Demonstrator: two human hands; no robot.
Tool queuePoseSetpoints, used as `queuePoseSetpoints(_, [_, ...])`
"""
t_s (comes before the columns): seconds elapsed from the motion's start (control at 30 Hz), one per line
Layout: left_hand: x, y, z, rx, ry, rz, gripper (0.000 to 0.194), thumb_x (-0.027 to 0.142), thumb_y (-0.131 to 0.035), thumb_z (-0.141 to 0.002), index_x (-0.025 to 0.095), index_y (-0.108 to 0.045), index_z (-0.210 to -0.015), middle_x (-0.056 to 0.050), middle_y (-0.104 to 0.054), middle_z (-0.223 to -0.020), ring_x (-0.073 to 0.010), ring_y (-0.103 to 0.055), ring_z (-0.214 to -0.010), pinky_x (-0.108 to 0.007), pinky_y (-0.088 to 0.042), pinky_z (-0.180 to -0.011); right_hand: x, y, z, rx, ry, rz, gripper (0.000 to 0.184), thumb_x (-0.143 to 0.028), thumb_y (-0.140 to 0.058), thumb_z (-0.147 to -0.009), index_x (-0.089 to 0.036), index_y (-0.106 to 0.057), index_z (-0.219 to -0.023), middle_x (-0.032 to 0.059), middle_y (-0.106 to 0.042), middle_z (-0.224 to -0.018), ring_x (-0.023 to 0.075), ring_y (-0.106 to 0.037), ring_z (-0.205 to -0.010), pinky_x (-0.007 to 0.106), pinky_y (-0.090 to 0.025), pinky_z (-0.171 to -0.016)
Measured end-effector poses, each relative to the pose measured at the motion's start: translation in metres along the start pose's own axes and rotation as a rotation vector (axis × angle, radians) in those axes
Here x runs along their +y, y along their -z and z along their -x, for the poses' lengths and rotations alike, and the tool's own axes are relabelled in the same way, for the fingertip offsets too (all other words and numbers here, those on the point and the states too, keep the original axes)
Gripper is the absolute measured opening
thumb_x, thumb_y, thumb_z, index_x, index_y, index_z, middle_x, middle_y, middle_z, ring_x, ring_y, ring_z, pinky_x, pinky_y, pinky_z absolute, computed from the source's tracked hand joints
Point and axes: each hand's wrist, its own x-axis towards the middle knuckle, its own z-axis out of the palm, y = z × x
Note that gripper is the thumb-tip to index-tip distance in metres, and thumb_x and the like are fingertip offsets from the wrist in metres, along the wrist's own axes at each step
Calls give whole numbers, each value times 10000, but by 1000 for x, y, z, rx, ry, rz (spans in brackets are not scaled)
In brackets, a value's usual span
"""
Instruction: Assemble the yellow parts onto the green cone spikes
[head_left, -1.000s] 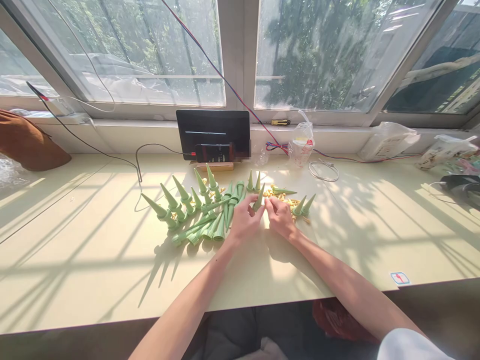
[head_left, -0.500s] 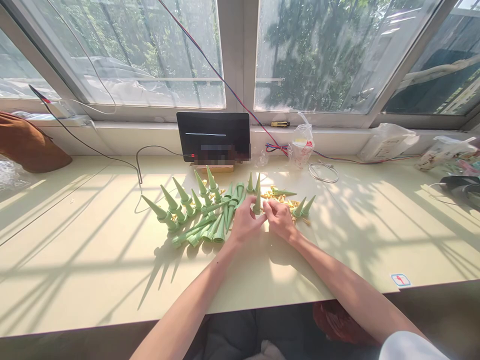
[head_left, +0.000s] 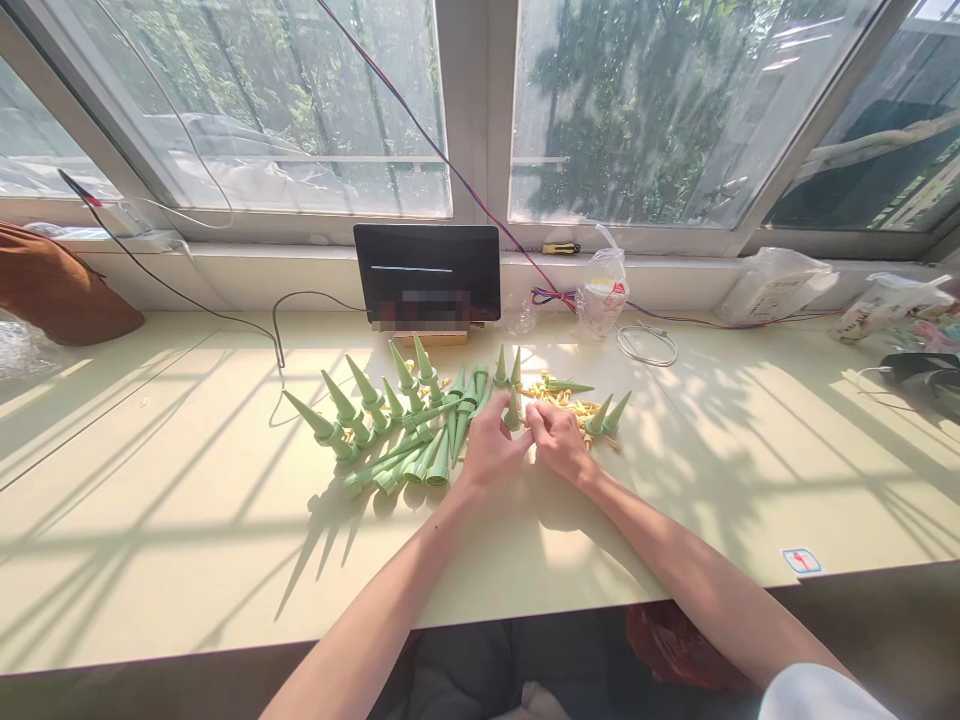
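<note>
My left hand point(head_left: 493, 448) is closed around a green cone-shaped plant watering spike point(head_left: 512, 412), whose tip points up and away from me. Close beside it, my right hand point(head_left: 556, 436) has its fingers pinched together at the spike's lower end. What those fingertips hold, if anything, is too small and covered to make out. Behind my right hand lies a pile of small yellow pieces point(head_left: 559, 392). Two green spikes point(head_left: 508, 367) stand just beyond my hands, and two more point(head_left: 608, 414) stand to the right.
On the left, several green spikes point(head_left: 363, 385) stand in rows beside a heap of lying spikes point(head_left: 424, 458). A black tablet point(head_left: 427, 265) leans at the back. A coiled white cable point(head_left: 646, 345), a plastic bag with a cup point(head_left: 602, 295) and a yellow cutter point(head_left: 561, 248) lie along the window side.
The spike in my left hand sits a little lower, and less of its tip shows. Both hands have stayed almost in place.
</note>
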Motion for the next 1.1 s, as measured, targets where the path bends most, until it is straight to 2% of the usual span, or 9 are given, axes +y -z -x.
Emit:
queuePoseSetpoints(0.17, [-3, -1, 0, 7, 6, 2, 170, 316, -639, -787, 211, -539, -876, 39, -503, -733, -77, -429, -538, -222, -365, -518, 0, 0, 0, -3, 1, 7, 388, -405, -391, -960, -218, -335, -626, -40, -358, -561, 123, -362, -529, 273, -301, -549])
queuePoseSetpoints(0.3, [-6, -3, -1, 12, -3, 17, 183, 308, -651, -780, 206, -557, -899, 8, -580, -883, -64, -474, -545, -228, -433, -544, 0, 0, -1, -3, 1, 4, 374, -404, -391, -958, -219, -345, -636, -41, -364, -558, 125, -368, -528, 273, -302, -549])
queuePoseSetpoints(0.47, [-11, -6, -1, 20, -20, 83, 196, 290, -654, -788, 208, -596, -957, -32, -597, -1047, -68, -553, -615, -229, -506, -578, 2, 0, -1, 2, -1, 6, 353, -395, -388, -956, -219, -379, -650, -36, -392, -565, 131, -388, -534, 274, -314, -553])
queuePoseSetpoints(0.83, [-11, -6, -2, 17, -22, 145, 210, 244, -673, -779, 199, -632, -980, -54, -609, -1087, -84, -609, -666, -246, -567, -612, 4, 0, -1, 9, -16, 3, 364, -419, -381, -963, -223, -389, -655, -34, -406, -565, 137, -398, -533, 275, -325, -548])
queuePoseSetpoints(1.1, [-6, -5, -1, -10, -10, 242, 240, 237, -665, -787, 196, -642, -1021, -75, -566, -1144, -106, -664, -741, -282, -612, -697, 4, -2, -1, -12, -28, -9, 388, -438, -360, -983, -204, -541, -732, 7, -562, -647, 156, -523, -607, 273, -387, -605])
